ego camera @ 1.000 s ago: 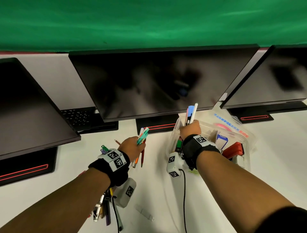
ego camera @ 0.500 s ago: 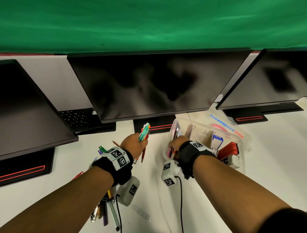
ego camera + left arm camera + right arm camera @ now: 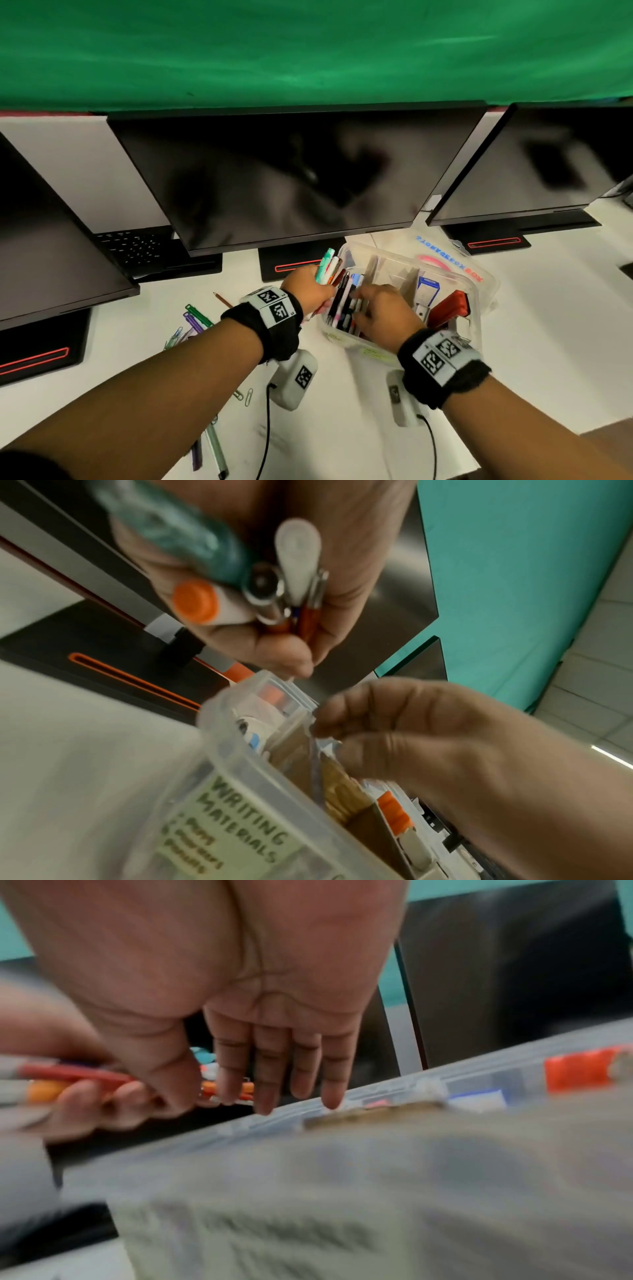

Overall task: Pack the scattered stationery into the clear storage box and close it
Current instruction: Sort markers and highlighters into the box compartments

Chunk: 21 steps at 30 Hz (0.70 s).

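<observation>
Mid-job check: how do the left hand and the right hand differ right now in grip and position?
The left hand grips a bundle of pens; the right hand holds nothing, fingers straight. The left hand sits just outside the clear storage box, at its left rim; the right hand is over the box, by the pens already in its left compartment. Both are at the box's left end.
</observation>
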Available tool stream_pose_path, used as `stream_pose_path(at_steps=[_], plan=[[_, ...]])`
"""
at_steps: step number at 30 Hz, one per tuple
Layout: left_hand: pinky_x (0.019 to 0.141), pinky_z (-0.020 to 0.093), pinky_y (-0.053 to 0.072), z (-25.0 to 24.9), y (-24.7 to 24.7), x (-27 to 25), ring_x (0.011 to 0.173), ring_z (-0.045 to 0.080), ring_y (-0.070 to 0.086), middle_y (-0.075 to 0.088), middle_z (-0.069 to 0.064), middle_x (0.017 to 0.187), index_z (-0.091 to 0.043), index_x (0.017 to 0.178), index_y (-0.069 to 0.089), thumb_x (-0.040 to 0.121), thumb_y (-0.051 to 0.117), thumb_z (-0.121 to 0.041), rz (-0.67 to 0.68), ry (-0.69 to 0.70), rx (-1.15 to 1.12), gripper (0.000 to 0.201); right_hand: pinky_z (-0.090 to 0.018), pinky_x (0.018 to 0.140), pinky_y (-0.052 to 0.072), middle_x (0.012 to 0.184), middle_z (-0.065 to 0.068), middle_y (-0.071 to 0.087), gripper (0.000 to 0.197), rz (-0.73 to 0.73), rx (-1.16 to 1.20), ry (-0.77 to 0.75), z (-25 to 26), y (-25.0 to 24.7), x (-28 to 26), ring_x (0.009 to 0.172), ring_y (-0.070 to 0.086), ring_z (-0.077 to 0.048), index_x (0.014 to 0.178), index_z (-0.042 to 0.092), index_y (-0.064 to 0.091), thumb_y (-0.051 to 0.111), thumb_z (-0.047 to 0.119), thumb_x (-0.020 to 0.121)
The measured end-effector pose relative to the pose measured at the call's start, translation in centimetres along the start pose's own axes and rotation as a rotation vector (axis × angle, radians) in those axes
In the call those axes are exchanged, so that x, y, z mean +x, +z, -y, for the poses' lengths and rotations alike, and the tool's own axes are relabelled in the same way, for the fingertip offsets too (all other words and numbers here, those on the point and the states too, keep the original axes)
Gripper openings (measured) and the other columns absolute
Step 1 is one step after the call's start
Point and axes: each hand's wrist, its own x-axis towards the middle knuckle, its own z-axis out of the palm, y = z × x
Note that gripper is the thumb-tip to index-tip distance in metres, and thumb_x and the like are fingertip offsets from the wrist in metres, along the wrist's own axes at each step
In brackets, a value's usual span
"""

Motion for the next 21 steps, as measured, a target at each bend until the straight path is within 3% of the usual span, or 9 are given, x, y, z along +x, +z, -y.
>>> stream_pose_path(at_steps=[2, 4, 6, 8, 11, 14, 17, 21], plan=[[0.068, 0.032, 0.056, -0.7, 1.2, 0.7, 0.062, 0.024, 0.063, 0.067, 0.011, 0.077, -0.01, 0.104, 0.06, 0.082, 0.06, -0.008, 0.005, 0.031, 0.088, 0.022, -0.032, 0.106, 0.037, 0.119, -0.001, 0.062, 0.028, 0.031, -0.129, -0.14, -1.7, 0.7, -1.6, 0.115, 0.048, -0.019, 0.113, 0.02, 0.063, 0.056, 0.026, 0.086], [0.079, 0.034, 0.056, -1.3, 2.3, 1.4, 0.084, 0.029, 0.068, 0.07, 0.013, 0.097, -0.01, 0.109, 0.06, 0.08, 0.062, -0.012, -0.013, 0.046, 0.18, 0.029, -0.031, 0.112, 0.029, 0.142, 0.004, 0.044, 0.041, 0.097, -0.141, -0.15, -3.2, 1.5, -2.8, 0.13, 0.036, -0.017, 0.127, 0.025, 0.054, 0.055, 0.033, 0.087], [0.078, 0.028, 0.05, -1.8, 3.3, 2.1, 0.098, 0.029, 0.064, 0.066, 0.012, 0.11, -0.01, 0.118, 0.056, 0.082, 0.062, -0.016, -0.039, 0.047, 0.258, 0.037, -0.032, 0.113, 0.029, 0.154, 0.01, 0.023, 0.054, 0.128, -0.117, -0.133, -4.3, 2.6, -3.3, 0.138, 0.027, -0.016, 0.138, 0.031, 0.038, 0.054, 0.038, 0.087], [0.08, 0.027, 0.045, -2.2, 4.1, 2.4, 0.106, 0.028, 0.06, 0.062, 0.011, 0.12, -0.011, 0.129, 0.049, 0.084, 0.062, -0.02, -0.036, 0.06, 0.318, 0.047, -0.031, 0.114, 0.031, 0.156, 0.011, 0.015, 0.059, 0.123, -0.112, -0.161, -4.8, 3.5, -3.6, 0.141, 0.025, -0.014, 0.141, 0.034, 0.032, 0.053, 0.04, 0.086], [0.089, 0.027, 0.044, -2.2, 5.2, 2.9, 0.114, 0.027, 0.057, 0.058, 0.01, 0.128, -0.015, 0.137, 0.04, 0.085, 0.059, -0.019, 0.055, 0.111, 0.387, 0.056, -0.029, 0.11, 0.036, 0.156, 0.012, 0.016, 0.055, 0.094, -0.077, -0.162, -5.2, 3.9, -3.3, 0.139, 0.031, -0.014, 0.138, 0.034, 0.036, 0.053, 0.035, 0.085], [0.099, 0.03, 0.046, -1.6, 4.4, 3.3, 0.117, 0.024, 0.057, 0.059, 0.006, 0.129, -0.016, 0.134, 0.047, 0.086, 0.057, -0.015, 0.041, 0.144, 0.361, 0.05, -0.03, 0.104, 0.043, 0.155, 0.013, 0.015, 0.05, 0.088, -0.073, -0.179, -5.1, 3.8, -3.2, 0.134, 0.039, -0.016, 0.135, 0.036, 0.039, 0.051, 0.032, 0.087], [0.099, 0.031, 0.048, -0.9, 3.1, 3.5, 0.112, 0.02, 0.06, 0.063, 0.007, 0.122, -0.012, 0.123, 0.057, 0.088, 0.056, -0.009, 0.026, 0.165, 0.245, 0.035, -0.032, 0.103, 0.044, 0.155, 0.012, 0.018, 0.039, 0.086, -0.083, -0.208, -4.7, 3.6, -2.9, 0.132, 0.042, -0.018, 0.132, 0.037, 0.046, 0.047, 0.034, 0.093], [0.097, 0.027, 0.048, 0.2, 1.9, 2.5, 0.111, 0.017, 0.06, 0.063, 0.005, 0.121, -0.012, 0.123, 0.056, 0.088, 0.057, -0.009, 0.024, 0.223, 0.256, 0.035, -0.028, 0.106, 0.039, 0.155, 0.013, 0.021, 0.039, 0.104, -0.088, -0.241, -4.0, 3.9, -2.3, 0.137, 0.036, -0.012, 0.134, 0.035, 0.046, 0.045, 0.032, 0.096]])
